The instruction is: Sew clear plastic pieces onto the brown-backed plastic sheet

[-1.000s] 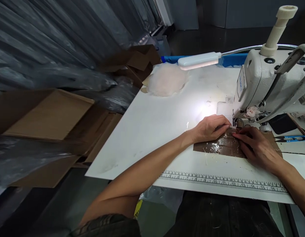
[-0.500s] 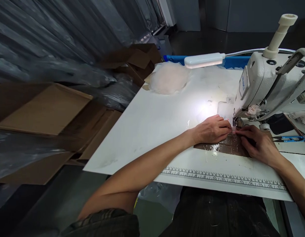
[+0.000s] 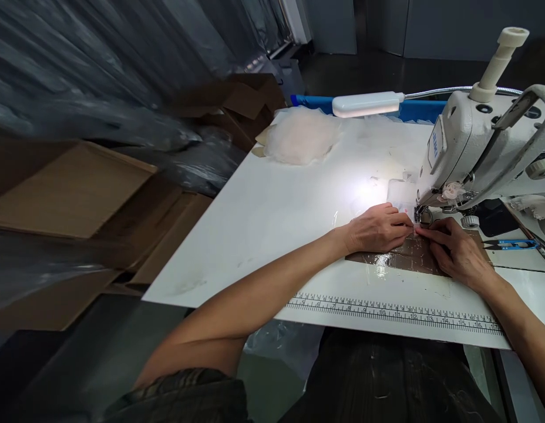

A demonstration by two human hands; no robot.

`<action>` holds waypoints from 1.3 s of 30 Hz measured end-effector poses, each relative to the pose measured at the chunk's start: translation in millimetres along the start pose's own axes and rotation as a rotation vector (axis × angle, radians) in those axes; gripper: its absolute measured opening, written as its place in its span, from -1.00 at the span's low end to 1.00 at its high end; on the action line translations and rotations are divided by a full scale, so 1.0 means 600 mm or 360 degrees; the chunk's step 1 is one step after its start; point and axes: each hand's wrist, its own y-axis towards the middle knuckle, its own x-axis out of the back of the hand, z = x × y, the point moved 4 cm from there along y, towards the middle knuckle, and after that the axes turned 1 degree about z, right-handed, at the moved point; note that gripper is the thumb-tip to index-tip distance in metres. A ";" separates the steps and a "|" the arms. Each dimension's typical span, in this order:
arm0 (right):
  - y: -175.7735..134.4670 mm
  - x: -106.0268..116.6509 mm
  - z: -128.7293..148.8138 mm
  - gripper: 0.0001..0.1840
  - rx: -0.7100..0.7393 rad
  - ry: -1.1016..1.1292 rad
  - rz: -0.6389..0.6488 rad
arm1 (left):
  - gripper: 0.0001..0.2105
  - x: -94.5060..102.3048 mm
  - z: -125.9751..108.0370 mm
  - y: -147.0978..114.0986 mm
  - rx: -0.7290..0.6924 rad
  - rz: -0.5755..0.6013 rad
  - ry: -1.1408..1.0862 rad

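Right at the needle and presser foot (image 3: 421, 215) of a white sewing machine (image 3: 457, 141), both of my hands work close together. Between their fingertips lies a small piece of pale sheer fabric (image 3: 416, 230), mostly covered by the fingers. My left hand (image 3: 379, 228) is closed, its fingertips pressed together on the fabric's left side. From the right, my right hand (image 3: 460, 251) pinches the same fabric with thumb and forefinger bent. Beneath the hands a shiny brown tape patch (image 3: 413, 256) covers part of the table.
On the white table (image 3: 263, 229) a stack of pale sheer fabric pieces (image 3: 302, 136) lies at the far left. A white lamp (image 3: 366, 104) hangs over the back edge. Blue thread snips (image 3: 510, 244) lie on the right. A printed ruler (image 3: 396, 314) follows the front edge; cardboard boxes (image 3: 74, 191) stand left.
The view has shifted slightly. My hands stay by the presser foot, with the right fingertips a little closer to the left ones.
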 end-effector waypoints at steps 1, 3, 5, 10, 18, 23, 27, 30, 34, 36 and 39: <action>0.000 0.000 0.001 -0.57 0.0015 -0.0007 -0.0010 | -0.74 0.000 0.000 0.000 0.0000 0.0007 0.0005; 0.000 0.001 0.002 -0.57 0.0044 -0.0016 -0.0038 | -0.73 -0.001 -0.001 0.001 -0.0005 0.0026 0.0019; -0.001 0.000 0.004 -0.57 0.0089 -0.0026 -0.0067 | -0.72 -0.001 -0.001 0.001 -0.0005 0.0071 0.0039; -0.001 -0.002 0.010 -0.61 0.0211 -0.0092 -0.0084 | -0.73 -0.003 -0.003 0.004 -0.0004 0.0253 0.0046; 0.001 -0.002 0.018 -0.61 0.0180 -0.0167 -0.0062 | -0.74 0.003 -0.004 0.007 0.0062 0.0375 0.0019; 0.008 -0.005 0.021 -0.57 0.0107 -0.0305 0.0065 | -0.72 0.006 -0.001 0.006 0.0125 0.0455 -0.0022; 0.016 -0.006 0.029 -0.54 0.0027 -0.0453 0.0187 | -0.68 0.006 0.005 0.005 0.0191 0.0493 -0.0058; 0.021 -0.007 0.033 -0.51 0.0001 -0.0475 0.0235 | -0.68 0.006 0.007 0.004 0.0215 0.0497 -0.0079; 0.023 -0.011 0.032 -0.50 -0.0014 -0.0479 0.0216 | -0.68 0.003 0.011 0.001 0.0227 0.0501 -0.0080; 0.022 -0.012 0.029 -0.52 -0.0017 -0.0486 0.0190 | -0.66 0.002 0.013 0.000 0.0239 0.0520 -0.0095; 0.019 -0.006 0.021 -0.56 -0.0023 -0.0417 0.0141 | -0.62 0.000 0.016 -0.001 0.0277 0.0565 -0.0122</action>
